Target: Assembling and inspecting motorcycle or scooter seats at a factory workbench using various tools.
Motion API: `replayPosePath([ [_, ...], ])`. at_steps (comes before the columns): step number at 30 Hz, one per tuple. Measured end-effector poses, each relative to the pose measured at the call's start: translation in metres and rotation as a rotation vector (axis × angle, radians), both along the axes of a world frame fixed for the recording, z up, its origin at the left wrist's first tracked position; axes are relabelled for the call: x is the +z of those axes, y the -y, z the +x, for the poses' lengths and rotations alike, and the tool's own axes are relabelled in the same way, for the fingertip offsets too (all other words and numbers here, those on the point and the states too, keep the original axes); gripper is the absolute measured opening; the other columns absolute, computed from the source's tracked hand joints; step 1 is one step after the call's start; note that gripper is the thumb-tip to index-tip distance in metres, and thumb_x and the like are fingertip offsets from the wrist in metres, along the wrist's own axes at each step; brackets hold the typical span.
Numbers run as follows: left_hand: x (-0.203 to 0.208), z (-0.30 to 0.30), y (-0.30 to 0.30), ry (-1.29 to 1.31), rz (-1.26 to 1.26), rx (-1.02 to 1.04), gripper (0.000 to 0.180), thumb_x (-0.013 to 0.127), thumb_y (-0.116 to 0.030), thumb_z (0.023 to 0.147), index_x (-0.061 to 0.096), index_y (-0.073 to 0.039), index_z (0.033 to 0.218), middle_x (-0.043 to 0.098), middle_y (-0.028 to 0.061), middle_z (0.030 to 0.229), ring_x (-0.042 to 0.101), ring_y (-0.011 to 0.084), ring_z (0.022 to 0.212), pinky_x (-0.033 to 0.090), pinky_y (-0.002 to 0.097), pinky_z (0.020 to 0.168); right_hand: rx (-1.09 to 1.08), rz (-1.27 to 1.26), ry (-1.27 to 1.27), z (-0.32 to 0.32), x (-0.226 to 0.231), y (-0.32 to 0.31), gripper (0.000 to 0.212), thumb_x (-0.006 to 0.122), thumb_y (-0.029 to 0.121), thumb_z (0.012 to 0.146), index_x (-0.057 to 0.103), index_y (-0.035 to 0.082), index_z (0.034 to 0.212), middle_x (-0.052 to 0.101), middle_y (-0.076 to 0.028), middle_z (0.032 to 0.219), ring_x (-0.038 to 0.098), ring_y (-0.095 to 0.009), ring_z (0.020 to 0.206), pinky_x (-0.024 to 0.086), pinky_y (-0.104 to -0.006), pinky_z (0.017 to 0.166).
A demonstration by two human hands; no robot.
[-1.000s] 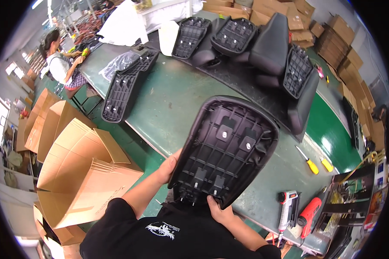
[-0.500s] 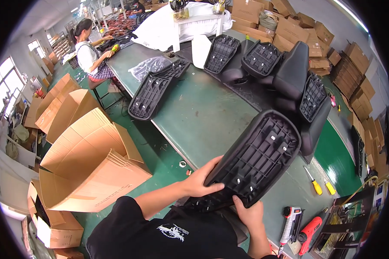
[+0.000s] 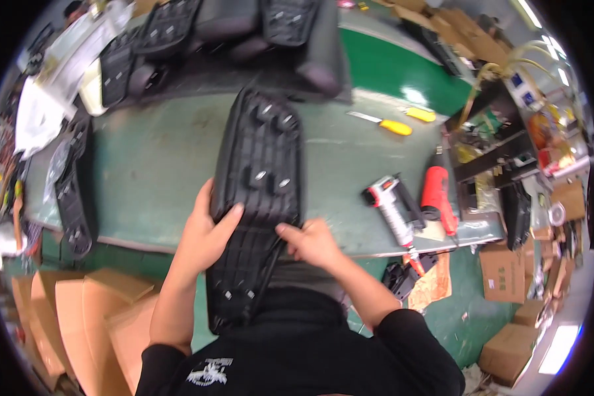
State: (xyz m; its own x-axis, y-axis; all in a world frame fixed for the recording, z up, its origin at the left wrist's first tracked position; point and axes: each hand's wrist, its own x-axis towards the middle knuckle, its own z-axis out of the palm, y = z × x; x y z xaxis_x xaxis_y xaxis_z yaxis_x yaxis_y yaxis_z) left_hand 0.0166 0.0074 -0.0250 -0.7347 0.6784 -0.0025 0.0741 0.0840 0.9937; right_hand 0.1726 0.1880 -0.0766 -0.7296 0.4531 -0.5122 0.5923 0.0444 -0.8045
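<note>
A long black seat point(image 3: 261, 158) with a ribbed plastic underside facing up lies between my hands, from the bench top back toward my lap. It has several small bright metal fittings. My left hand point(image 3: 208, 234) is closed on its left edge, thumb over the underside and fingers hidden beneath. At the right edge, my right hand point(image 3: 310, 241) is closed with its fingers curled, the thumb and fingertips against the rim near the seat's narrow middle. Some blur hides exactly what those fingertips pinch.
On the green bench point(image 3: 158, 178) are a red-and-grey staple gun point(image 3: 393, 214), a red heat gun point(image 3: 437, 198) and two yellow-handled screwdrivers point(image 3: 396, 127). More black seats point(image 3: 171, 26) stand along the far side; another point(image 3: 76, 191) lies left. Cardboard boxes point(image 3: 92, 323) sit lower left.
My view has swung right, so the tools now sit nearer the middle. The seat has turned from slanting to nearly upright in view. Both hands are still at its edges.
</note>
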Motion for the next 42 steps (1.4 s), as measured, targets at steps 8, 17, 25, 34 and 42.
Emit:
replayPosePath([
  [8, -0.019, 0.007, 0.003, 0.102, -0.105, -0.005, 0.059, 0.063, -0.002, 0.097, 0.039, 0.007, 0.151, 0.060, 0.0182, 0.140, 0.059, 0.0232, 0.127, 0.043, 0.0358, 0.111, 0.112, 0.057, 0.022, 0.019, -0.013, 0.002, 0.068, 0.065, 0.057, 0.095, 0.069, -0.002, 0.063, 0.067, -0.013, 0.058, 0.068, -0.021, 0.053, 0.057, -0.0367, 0.057],
  [17, -0.051, -0.002, 0.035, 0.014, -0.248, 0.049, 0.043, 0.068, -0.014, 0.099, 0.056, 0.008, 0.133, 0.071, 0.0178, 0.121, 0.066, 0.0206, 0.111, 0.050, 0.0348, 0.099, 0.118, 0.441, -0.139, 0.008, -0.019, 0.016, 0.066, 0.065, 0.054, 0.096, 0.067, -0.005, 0.068, 0.059, -0.026, 0.059, 0.067, -0.040, 0.058, 0.052, -0.0452, 0.054],
  [25, -0.063, 0.001, 0.039, 0.001, -0.399, 0.183, 0.033, 0.065, -0.021, 0.102, 0.063, 0.006, 0.122, 0.075, 0.0161, 0.103, 0.068, 0.0185, 0.096, 0.053, 0.0348, 0.087, 0.117, 0.475, -0.270, 0.002, -0.020, 0.025, 0.051, 0.077, 0.042, 0.089, 0.064, 0.001, 0.062, 0.065, -0.017, 0.062, 0.067, -0.036, 0.058, 0.054, -0.0441, 0.056],
  [34, -0.068, 0.003, 0.044, 0.221, -0.340, 0.202, 0.035, 0.060, -0.027, 0.107, 0.065, 0.005, 0.117, 0.074, 0.0075, 0.102, 0.066, 0.0130, 0.092, 0.053, 0.0300, 0.082, 0.054, 0.312, -0.497, 0.005, -0.016, 0.033, 0.045, 0.088, 0.028, 0.082, 0.053, 0.005, 0.067, 0.058, -0.007, 0.060, 0.057, -0.017, 0.048, 0.046, -0.0322, 0.047],
  [42, -0.081, 0.017, 0.030, 0.634, -0.044, 0.215, 0.032, 0.059, -0.029, 0.108, 0.067, -0.001, 0.121, 0.074, 0.0054, 0.108, 0.069, 0.0121, 0.092, 0.057, 0.0292, 0.083, 0.234, 0.315, -0.970, 0.004, 0.012, 0.024, 0.047, 0.095, 0.024, 0.075, 0.051, 0.010, 0.086, 0.048, -0.002, 0.078, 0.050, -0.010, 0.051, 0.040, -0.0257, 0.045],
])
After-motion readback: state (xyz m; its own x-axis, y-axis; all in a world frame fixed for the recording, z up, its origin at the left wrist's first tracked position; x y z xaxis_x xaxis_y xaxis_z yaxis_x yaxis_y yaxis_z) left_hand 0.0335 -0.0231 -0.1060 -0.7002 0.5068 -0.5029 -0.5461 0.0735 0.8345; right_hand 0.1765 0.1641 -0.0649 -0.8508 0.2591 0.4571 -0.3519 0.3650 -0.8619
